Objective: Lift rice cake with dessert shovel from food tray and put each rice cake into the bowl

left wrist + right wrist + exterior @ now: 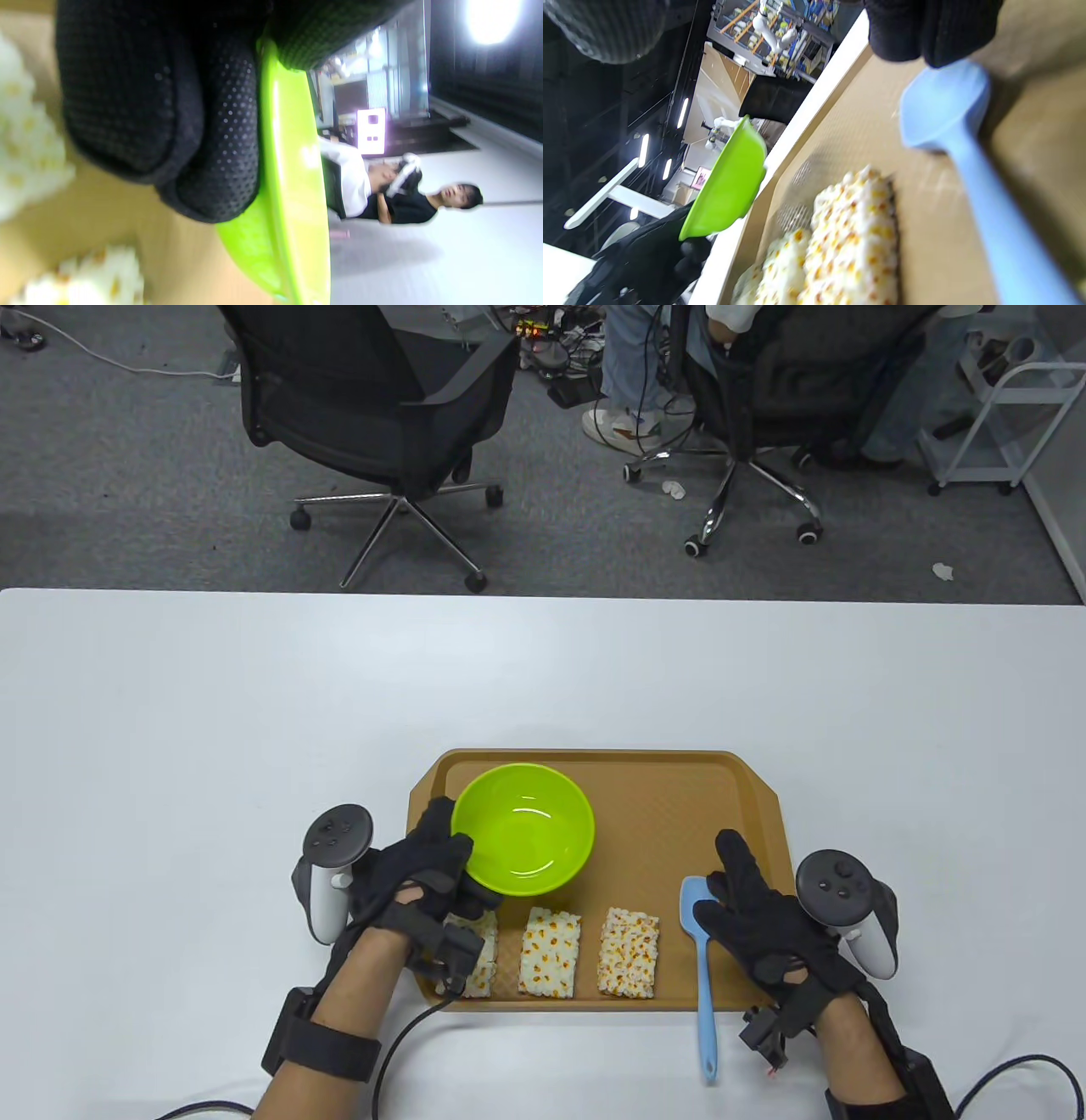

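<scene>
A brown food tray (679,806) lies near the table's front edge. On its left part is a lime green bowl (526,823), and my left hand (441,857) grips the bowl's near-left rim, thumb over the edge. Three rice cakes lie in a row along the tray's front: left (482,959) partly under my left wrist, middle (550,952), right (629,953). A light blue dessert shovel (702,959) lies right of them, handle past the tray's front rim. My right hand (742,895) hovers beside its blade, fingers spread. In the right wrist view, fingertips (925,29) hang just over the blade (946,110).
Beyond the table's far edge stand two black office chairs (373,398), a seated person's legs (636,381) and a white cart (1010,415). Glove cables (407,1044) trail off the table's front edge. The white table (212,712) stretches wide to the left and behind the tray.
</scene>
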A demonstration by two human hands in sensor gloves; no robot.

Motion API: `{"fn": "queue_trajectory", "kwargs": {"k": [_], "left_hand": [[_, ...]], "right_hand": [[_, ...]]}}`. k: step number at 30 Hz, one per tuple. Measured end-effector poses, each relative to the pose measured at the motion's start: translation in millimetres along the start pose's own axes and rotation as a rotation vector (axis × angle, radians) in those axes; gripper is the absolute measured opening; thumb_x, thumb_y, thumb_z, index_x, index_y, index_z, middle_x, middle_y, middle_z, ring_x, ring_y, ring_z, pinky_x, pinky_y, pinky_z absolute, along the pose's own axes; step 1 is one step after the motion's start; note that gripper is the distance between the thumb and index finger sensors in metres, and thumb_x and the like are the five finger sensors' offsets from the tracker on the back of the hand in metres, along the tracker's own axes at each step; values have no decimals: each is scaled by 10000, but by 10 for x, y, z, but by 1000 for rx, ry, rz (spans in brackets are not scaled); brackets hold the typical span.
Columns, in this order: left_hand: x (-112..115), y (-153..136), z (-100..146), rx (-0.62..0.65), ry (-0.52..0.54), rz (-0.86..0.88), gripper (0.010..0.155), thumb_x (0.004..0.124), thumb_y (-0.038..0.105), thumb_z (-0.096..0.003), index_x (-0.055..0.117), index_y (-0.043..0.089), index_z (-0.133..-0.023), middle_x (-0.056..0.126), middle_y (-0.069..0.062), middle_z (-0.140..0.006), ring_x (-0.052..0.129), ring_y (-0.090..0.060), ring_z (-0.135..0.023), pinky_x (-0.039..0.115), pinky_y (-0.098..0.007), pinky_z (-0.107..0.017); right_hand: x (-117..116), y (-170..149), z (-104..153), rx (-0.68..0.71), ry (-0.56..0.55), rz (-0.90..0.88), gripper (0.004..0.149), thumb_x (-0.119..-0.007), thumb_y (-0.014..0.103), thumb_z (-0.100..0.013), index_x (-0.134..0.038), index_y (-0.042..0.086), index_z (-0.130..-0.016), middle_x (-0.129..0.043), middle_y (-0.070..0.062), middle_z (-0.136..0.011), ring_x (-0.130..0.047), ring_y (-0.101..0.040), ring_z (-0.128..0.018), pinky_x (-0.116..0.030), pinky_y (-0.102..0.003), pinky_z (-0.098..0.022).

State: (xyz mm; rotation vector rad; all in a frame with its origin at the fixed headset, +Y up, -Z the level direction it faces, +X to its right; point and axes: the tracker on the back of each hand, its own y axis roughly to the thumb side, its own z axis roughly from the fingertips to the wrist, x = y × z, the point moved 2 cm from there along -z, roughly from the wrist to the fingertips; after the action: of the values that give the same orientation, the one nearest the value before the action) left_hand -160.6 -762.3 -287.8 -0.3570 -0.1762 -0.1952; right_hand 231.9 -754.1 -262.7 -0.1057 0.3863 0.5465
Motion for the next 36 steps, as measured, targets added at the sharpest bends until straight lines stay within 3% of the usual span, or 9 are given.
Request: {"fn": "queue_trajectory", "kwargs": {"k": [6, 11, 20, 26, 28, 32, 34, 36], "left_hand": [[465, 56, 47, 14, -163, -37, 651, 759, 237, -491, 413, 123, -1030, 634, -217, -1051, 1147, -338, -348, 998, -378, -215], [660, 136, 128, 47, -236, -61, 649, 758, 236, -490, 417, 124, -1031, 637, -215, -1052, 1148, -338, -345, 998, -379, -213], [679, 94, 110, 51, -246, -44, 650, 756, 237, -490, 414, 126, -1032, 638, -214, -1054, 1146, -335, -352, 993, -381, -217], [675, 125, 120, 95, -271, -63, 688, 743, 315, -497, 365, 134, -1041, 575, -226, -1076, 1117, -340, -461, 966, -394, -277], [605, 185, 145, 152, -236, -105, 731, 745, 389, -496, 338, 133, -1046, 529, -245, -1087, 1082, -376, -555, 946, -424, -324], [280, 321, 208, 260, 6, -300, 748, 745, 467, -485, 377, 158, -1058, 446, -263, -1112, 958, -467, -742, 860, -552, -454], [117, 344, 224, 281, 117, -435, 785, 758, 509, -480, 355, 195, -1075, 337, -235, -1153, 701, -540, -943, 644, -663, -633], [-58, 325, 229, 240, 265, -639, 816, 764, 573, -461, 346, 258, -1087, 271, -197, -1180, 457, -545, -1048, 419, -722, -707]], "right_hand": [[-136, 14, -36, -7, 110, -127, 883, -634, 564, -372, -154, 199, -1017, -261, -256, -1068, -823, -491, -854, -792, -524, -564], [-290, 16, -81, -14, 220, -252, 851, -634, 505, -390, -169, 154, -1010, -318, -295, -1037, -949, -419, -747, -878, -447, -485], [-368, -13, -143, -16, 228, -416, 824, -661, 452, -403, -203, 122, -1003, -439, -265, -1026, -1026, -357, -652, -912, -404, -427], [-305, 22, -111, -16, 123, -405, 793, -690, 420, -408, -269, 104, -1001, -511, -266, -1002, -1059, -362, -589, -930, -398, -383], [-250, 24, -90, -20, 89, -412, 786, -694, 413, -407, -284, 100, -1001, -521, -271, -996, -1063, -369, -576, -932, -400, -376], [-106, -21, -41, -42, 24, -458, 748, -688, 396, -413, -335, 92, -1000, -565, -258, -984, -1084, -359, -537, -943, -392, -347], [-33, -46, -12, -54, -14, -494, 738, -684, 390, -415, -346, 89, -998, -578, -258, -978, -1088, -359, -526, -945, -389, -340], [59, -71, 25, -71, -56, -515, 734, -684, 386, -416, -350, 87, -997, -581, -260, -976, -1088, -361, -523, -943, -394, -339]]}}
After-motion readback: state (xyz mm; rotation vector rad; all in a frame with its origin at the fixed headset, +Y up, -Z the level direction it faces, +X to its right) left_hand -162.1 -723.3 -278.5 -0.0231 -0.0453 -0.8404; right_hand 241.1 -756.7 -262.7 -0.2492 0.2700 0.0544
